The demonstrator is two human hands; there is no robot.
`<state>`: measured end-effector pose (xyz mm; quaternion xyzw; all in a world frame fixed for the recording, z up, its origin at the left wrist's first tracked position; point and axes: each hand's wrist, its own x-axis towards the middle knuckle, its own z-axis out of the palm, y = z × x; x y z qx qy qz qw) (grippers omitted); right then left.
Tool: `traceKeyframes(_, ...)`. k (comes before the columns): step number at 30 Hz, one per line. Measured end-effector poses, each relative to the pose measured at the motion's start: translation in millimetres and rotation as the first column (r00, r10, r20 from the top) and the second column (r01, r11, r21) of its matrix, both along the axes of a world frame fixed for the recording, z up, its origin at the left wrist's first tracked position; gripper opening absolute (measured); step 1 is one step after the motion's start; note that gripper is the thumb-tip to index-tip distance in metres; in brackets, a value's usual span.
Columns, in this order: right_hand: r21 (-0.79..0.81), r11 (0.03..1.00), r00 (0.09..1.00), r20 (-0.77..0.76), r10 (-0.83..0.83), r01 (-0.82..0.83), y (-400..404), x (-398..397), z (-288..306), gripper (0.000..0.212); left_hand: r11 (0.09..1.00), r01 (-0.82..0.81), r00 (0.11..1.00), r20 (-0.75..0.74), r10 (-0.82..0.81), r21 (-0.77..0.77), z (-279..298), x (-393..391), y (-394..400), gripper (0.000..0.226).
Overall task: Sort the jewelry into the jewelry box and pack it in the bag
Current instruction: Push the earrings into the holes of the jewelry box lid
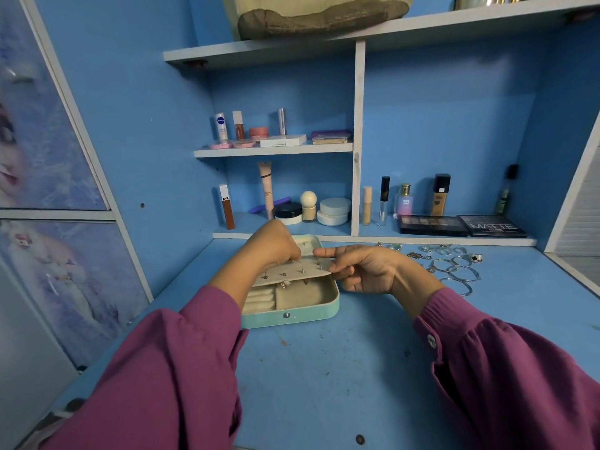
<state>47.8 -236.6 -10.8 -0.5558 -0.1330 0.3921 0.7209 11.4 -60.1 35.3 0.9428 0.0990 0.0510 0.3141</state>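
Observation:
A mint-green jewelry box (292,315) lies open on the blue desk, its cream compartments showing. A cream earring flap (292,271) studded with several earring posts is lifted over the box. My right hand (367,269) pinches the flap's right edge, index finger stretched along its top. My left hand (276,245) has its fingertips curled at the flap's upper edge, pinching something small that I cannot make out. Loose silver bangles (457,274), rings and chains (418,254) lie on the desk to the right of the box.
Cosmetics fill the shelves behind: bottles, jars, tubes and two dark palettes (461,225) at the desk's back edge. A tan bag (321,14) sits on the top shelf. A cabinet door with a printed picture stands at left.

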Motion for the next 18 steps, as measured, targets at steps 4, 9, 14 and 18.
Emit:
traceKeyframes(4,-0.007,1.000,1.000,0.001,-0.004,0.004,0.6,-0.3,1.3,0.043,1.000,-0.006,1.000,-0.003,0.006,-0.010,-2.2,0.8,0.7,0.024)
traceKeyframes(9,-0.001,1.000,1.000,-0.008,-0.009,0.009,0.7,-1.0,1.2,0.043,1.000,-0.003,1.000,-0.003,0.003,-0.015,-5.7,0.9,1.5,0.023)
traceKeyframes(14,0.005,1.000,1.000,-0.020,-0.018,0.019,0.6,-0.9,1.1,0.039,1.000,0.020,1.000,-0.005,-0.020,-0.009,-5.1,-0.4,3.0,0.016)
traceKeyframes(18,0.004,1.000,0.999,-0.022,-0.028,0.028,0.9,-1.0,0.8,0.038,1.000,0.022,1.000,0.010,-0.022,-0.002,-5.1,0.5,3.9,0.019)
